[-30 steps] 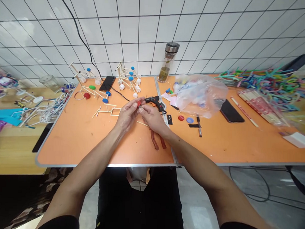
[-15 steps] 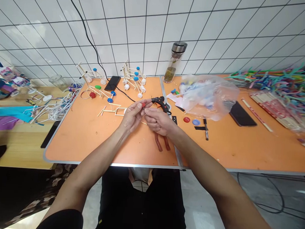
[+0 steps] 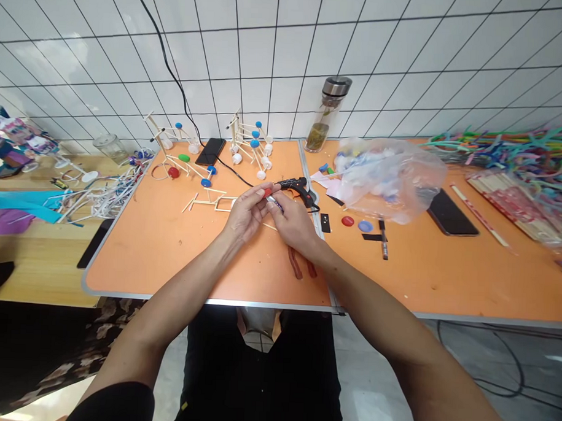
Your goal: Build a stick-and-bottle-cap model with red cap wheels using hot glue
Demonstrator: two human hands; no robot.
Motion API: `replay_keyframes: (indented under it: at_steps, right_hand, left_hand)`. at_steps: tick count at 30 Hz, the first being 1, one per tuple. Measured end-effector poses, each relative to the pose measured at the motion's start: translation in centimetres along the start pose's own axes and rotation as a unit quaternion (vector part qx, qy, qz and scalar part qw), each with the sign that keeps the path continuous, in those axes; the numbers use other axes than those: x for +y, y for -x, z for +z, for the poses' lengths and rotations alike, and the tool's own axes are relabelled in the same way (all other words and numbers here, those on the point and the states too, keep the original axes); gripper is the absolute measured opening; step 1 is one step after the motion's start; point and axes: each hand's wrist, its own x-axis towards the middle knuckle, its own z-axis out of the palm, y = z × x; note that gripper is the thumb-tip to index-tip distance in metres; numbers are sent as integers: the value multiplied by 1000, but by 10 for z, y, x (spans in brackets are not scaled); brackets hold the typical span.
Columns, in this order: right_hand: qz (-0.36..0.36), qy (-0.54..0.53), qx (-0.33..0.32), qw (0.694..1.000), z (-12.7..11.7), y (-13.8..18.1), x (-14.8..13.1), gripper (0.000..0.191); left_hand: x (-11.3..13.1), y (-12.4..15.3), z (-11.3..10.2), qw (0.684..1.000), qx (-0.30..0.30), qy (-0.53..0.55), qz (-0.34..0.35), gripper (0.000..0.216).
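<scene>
Above the orange table, my left hand (image 3: 246,215) pinches a small red cap (image 3: 267,192) between thumb and fingertips. Right beside it, my right hand (image 3: 295,222) is closed on a slim pale stick-like tool (image 3: 275,203) whose tip points at the cap; its kind is too small to tell. Behind the hands lies a black glue gun (image 3: 296,188) with its cord. Red-brown plier handles (image 3: 295,264) stick out below my right wrist. A small frame of wooden sticks (image 3: 217,201) lies left of my hands.
Stick models with coloured caps (image 3: 253,145) stand at the back left. A glass tea bottle (image 3: 328,114) stands by the wall. On the right lie a plastic bag (image 3: 393,177), a red disc (image 3: 347,221), a blue disc (image 3: 365,226), a marker (image 3: 384,240) and a phone (image 3: 452,213).
My right hand has turned, and the slim tool between its fingers now shows against the red cap. My left hand stays nearly in place. The view has shifted slightly.
</scene>
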Motion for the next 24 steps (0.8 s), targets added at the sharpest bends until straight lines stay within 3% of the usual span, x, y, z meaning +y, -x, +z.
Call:
replay_keyframes:
  at_steps: [2, 5, 7, 9, 10, 11, 13, 15, 17, 19, 21, 23, 24]
  right_hand:
    - [14, 145, -11, 989, -1, 4, -5, 47]
    - [31, 217, -37, 975, 1, 7, -11, 53]
    - [24, 162, -27, 986, 2, 7, -11, 45]
    - [33, -1, -25, 999, -1, 4, -10, 30]
    - [54, -116, -48, 991, -4, 2, -9, 27]
    - [87, -236, -91, 963, -9, 1, -8, 27]
    - [165, -434, -211, 860, -21, -3, -9, 28]
    - [214, -526, -296, 768, -31, -5, -11, 27]
    - [227, -545, -321, 740, -35, -6, -13, 28]
    - [212, -511, -293, 780, -31, -5, -13, 27]
    - [165, -396, -211, 878, -22, -3, -11, 27]
    - [91, -180, -96, 975, -11, 1, -9, 28]
    - [57, -53, -51, 996, -7, 3, -8, 32]
  left_hand:
    - [-2, -1, -2, 1000, 15, 6, -1, 21]
    - [-5, -2, -3, 1000, 23, 10, 4, 17]
    - [-6, -2, -3, 1000, 18, 9, 11, 17]
    - [-5, 0, -1, 1000, 2, 8, 20, 22]
    - [-4, 1, 0, 1000, -9, 8, 23, 24]
    - [-2, 3, 2, 999, -19, 9, 26, 26]
    - [2, 6, 5, 999, -42, 10, 32, 29]
    - [5, 9, 6, 996, -72, 16, 40, 31]
    - [7, 10, 7, 993, -102, 24, 51, 34]
    - [7, 9, 6, 993, -104, 28, 55, 32]
    - [4, 8, 5, 996, -76, 20, 41, 26]
    - [1, 5, 3, 999, -37, 11, 18, 22]
    - [-2, 4, 3, 1000, -17, 10, 9, 22]
